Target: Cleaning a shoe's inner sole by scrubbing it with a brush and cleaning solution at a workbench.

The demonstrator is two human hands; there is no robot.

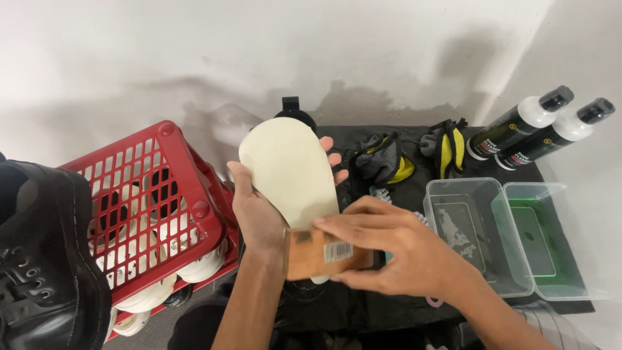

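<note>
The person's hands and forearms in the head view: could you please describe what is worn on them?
Both are bare: the left hand and right hand wear no gloves, rings, watch or bands that show, and no sleeve covers either forearm up to the bottom edge of the picture.

You get bright, even light; soft shadows smudge the wall (311, 58) beyond your left hand (259, 214), edges bow slightly, focus sharp.

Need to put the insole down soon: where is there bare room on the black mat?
Bare mat shows between the two glove piles, and in a strip behind the clear tubs, below the bottles. The left is crowded: red crate, black shoe. Both hands hide the mat's middle.
</note>
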